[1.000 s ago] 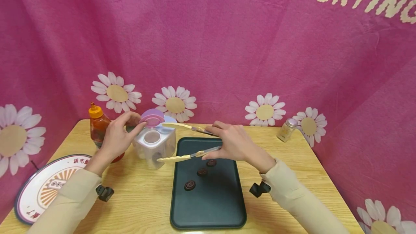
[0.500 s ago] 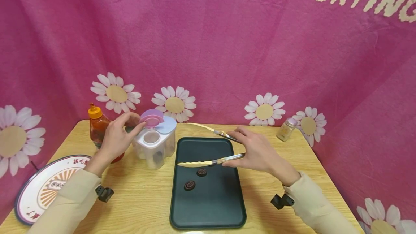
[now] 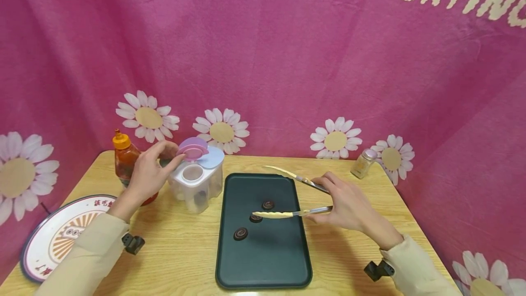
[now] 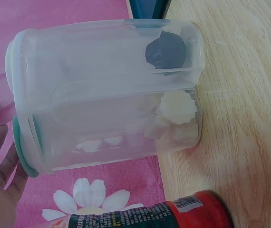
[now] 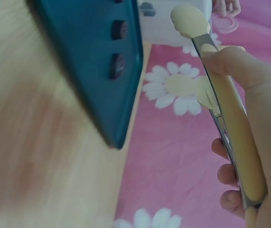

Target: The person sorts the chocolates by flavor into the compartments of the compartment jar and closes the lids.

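My left hand pinches the raised pink lid of a clear container with several compartments. Below that lid a round opening shows. Through the container's wall in the left wrist view, a dark piece lies at the bottom of one compartment and pale pieces in another. My right hand grips metal tongs with cream tips, their arms spread apart with nothing between them. They hover over the right side of a dark tray, which bears three round chocolates.
A red sauce bottle with a yellow cap stands behind my left wrist. At the left lies a round patterned plate. A seasoning jar stands at the back right. Pink cloth hangs behind the wooden table.
My right hand has drawn the spread tongs rightward, from in front of the container to over the tray and its right edge. My left hand has stayed at the pink lid.
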Demonstrator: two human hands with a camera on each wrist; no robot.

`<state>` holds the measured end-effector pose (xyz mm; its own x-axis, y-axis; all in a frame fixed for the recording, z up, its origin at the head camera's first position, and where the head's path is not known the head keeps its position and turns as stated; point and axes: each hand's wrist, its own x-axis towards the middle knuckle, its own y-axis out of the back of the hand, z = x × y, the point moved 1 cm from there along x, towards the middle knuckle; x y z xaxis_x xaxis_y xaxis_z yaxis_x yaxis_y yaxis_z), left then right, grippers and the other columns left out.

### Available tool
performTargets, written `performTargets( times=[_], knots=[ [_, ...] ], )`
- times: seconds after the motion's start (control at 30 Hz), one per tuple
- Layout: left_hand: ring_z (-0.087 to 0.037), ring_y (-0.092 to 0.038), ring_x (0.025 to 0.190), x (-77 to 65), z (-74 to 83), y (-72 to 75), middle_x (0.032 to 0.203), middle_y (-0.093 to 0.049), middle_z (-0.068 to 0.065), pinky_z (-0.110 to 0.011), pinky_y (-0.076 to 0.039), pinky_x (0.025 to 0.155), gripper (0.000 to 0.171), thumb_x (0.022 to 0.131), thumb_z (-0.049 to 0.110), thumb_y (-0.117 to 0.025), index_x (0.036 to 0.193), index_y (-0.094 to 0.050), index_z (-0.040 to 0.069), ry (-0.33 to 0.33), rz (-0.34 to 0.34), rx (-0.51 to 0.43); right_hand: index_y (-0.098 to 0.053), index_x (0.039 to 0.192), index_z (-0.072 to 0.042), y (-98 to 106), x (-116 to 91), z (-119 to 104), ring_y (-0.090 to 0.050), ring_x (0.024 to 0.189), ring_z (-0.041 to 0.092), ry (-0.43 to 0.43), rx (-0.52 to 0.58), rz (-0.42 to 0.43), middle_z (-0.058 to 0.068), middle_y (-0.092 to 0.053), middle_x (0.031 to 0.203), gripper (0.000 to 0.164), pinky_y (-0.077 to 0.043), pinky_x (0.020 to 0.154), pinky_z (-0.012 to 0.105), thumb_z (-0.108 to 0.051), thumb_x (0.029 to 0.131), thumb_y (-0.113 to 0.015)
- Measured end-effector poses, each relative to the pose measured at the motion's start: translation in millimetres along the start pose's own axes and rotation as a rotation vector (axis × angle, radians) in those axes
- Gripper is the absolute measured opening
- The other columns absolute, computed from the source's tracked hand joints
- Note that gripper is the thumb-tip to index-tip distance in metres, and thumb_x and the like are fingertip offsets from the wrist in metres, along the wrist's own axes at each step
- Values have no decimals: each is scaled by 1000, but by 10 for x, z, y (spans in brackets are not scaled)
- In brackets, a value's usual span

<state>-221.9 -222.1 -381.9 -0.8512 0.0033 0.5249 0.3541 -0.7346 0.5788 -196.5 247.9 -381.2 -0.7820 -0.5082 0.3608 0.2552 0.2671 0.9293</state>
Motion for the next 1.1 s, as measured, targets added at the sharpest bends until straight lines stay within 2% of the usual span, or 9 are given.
performTargets(
  times=[0.27,0.53,0.63,0.83,1.1],
  knots=[
    [-32,-69,99,4,-5,2,107,-75,-17,0,-38,85,24,96,17,-78,115,-68,5,4,2,-1,-70,119,-20,-130,-214,180,-48,70,1,-36,-8,-10,-11,-65,98,70,-36,56,19,-59,65,-91],
    [-32,-69,97,9,-15,-4,107,-75,-17,2,-38,85,24,96,15,-79,114,-68,4,4,4,-7,-72,110,-23,-253,-323,273,-52,70,-1,-56,-20,-51,-11,-70,93,57,-39,57,20,-55,68,-93],
    [-32,-69,97,11,-14,-6,106,-75,-17,2,-38,84,24,96,15,-79,114,-68,4,1,5,-7,-73,108,-23,-317,-338,297,-55,69,0,-49,-15,-48,-11,-71,92,53,-40,56,20,-51,69,-94],
    [-32,-69,97,8,-7,-6,106,-75,-17,3,-37,85,24,95,14,-79,114,-68,4,-6,6,-2,-73,105,-25,-416,-320,337,-51,66,-3,-28,-13,-36,-14,-71,91,45,-37,54,18,-49,72,-92],
    [-31,-69,96,7,-16,-14,105,-75,-17,2,-38,84,23,95,14,-79,112,-68,4,-10,11,-4,-73,102,-25,-516,-268,372,-60,66,1,-33,27,-66,-14,-74,92,40,-40,55,19,-47,74,-91]
  ],
)
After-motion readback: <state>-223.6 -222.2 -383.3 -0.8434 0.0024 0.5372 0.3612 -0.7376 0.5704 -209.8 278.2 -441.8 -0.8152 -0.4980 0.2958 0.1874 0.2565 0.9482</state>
